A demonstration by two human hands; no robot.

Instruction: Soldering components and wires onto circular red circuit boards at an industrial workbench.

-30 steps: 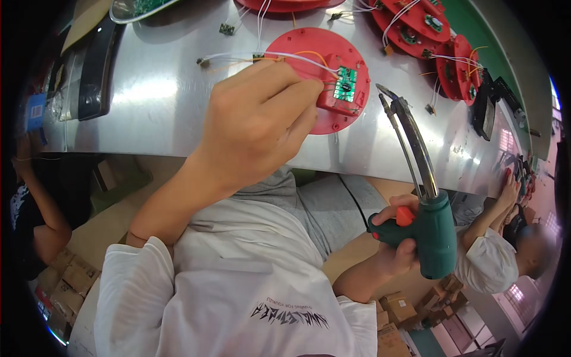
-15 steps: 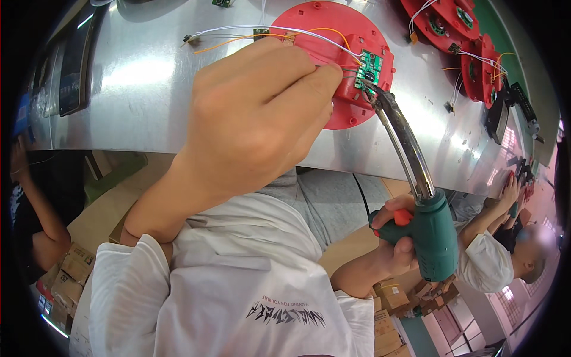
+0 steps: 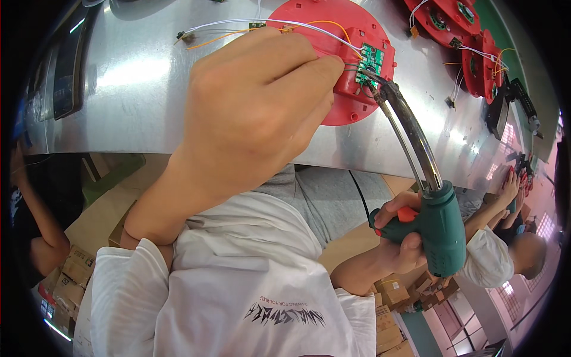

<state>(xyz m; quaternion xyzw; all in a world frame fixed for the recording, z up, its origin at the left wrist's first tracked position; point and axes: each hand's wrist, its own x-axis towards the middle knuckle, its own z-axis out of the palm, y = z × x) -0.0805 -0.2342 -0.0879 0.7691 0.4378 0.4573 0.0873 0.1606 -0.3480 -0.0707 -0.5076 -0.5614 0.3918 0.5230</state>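
A green circuit board (image 3: 375, 55) sits on a raised block of a round red plastic housing (image 3: 333, 113) on the metal table. My left hand (image 3: 256, 107) is closed in a pinch at the board's left edge, holding thin wires (image 3: 351, 67) that run to the board. Its fingertips are partly hidden. My right hand (image 3: 407, 253) grips a dark green soldering gun (image 3: 443, 232), a finger by its red trigger. The gun's long curved metal tip (image 3: 410, 131) reaches the board where the thin wires end. White and orange wires (image 3: 321, 25) trail left from the board.
More red housings (image 3: 476, 65) with boards and wires lie at the far right, near black tools (image 3: 523, 101). A dark flat device (image 3: 68, 89) lies at the left. Cardboard boxes (image 3: 77, 268) stand below. Other people (image 3: 493, 256) work at both sides.
The soldering gun's body has shifted slightly right, and its tip has moved a little up the board toward the thin wires. My left hand keeps its pinch.
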